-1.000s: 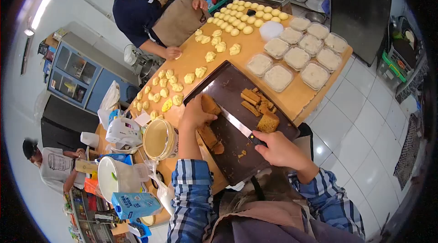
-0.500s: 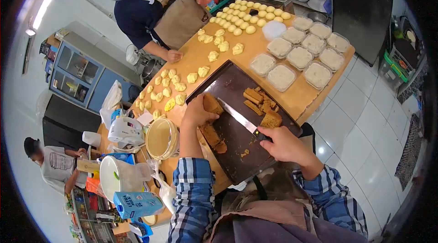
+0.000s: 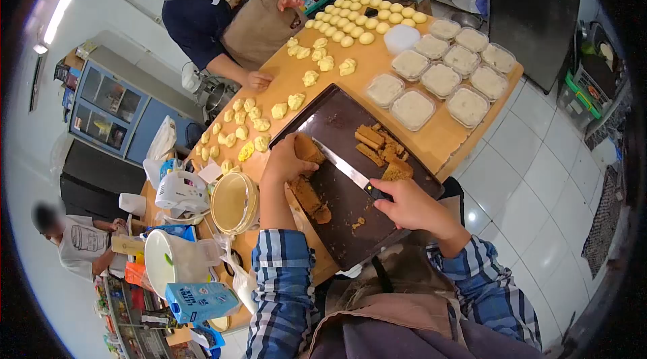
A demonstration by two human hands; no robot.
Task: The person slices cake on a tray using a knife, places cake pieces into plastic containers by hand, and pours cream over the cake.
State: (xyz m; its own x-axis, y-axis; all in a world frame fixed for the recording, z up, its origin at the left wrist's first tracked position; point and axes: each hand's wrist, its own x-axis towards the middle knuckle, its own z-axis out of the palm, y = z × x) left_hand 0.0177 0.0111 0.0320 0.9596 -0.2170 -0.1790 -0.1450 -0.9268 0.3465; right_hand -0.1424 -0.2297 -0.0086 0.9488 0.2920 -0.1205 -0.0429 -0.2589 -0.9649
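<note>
My left hand (image 3: pixel 288 162) is closed around a block of brown cake (image 3: pixel 309 148) at the left side of a dark baking tray (image 3: pixel 337 214). Just below it, another long piece of the cake lies along the tray's edge. With my right hand (image 3: pixel 412 207) I grip the dark handle of a knife (image 3: pixel 347 168). Its blade points up and left, the tip close to the cake block; whether they touch I cannot tell. Cut cake strips (image 3: pixel 379 143) and a larger cake chunk (image 3: pixel 397 170) lie at the tray's right, with crumbs nearer me.
Several clear tubs (image 3: pixel 441 81) with pale contents stand on the wooden table (image 3: pixel 465 137), right of the tray. Dough balls (image 3: pixel 347 25) and rough dough lumps (image 3: pixel 261 124) lie beyond. A co-worker (image 3: pixel 236 22) stands across the table; another person is far left. A milk carton (image 3: pixel 201 300) stands left.
The whole view has shifted slightly, moving things a little left and up. Both hands keep their grip, and the cake pieces look the same. The co-worker across the table has barely moved.
</note>
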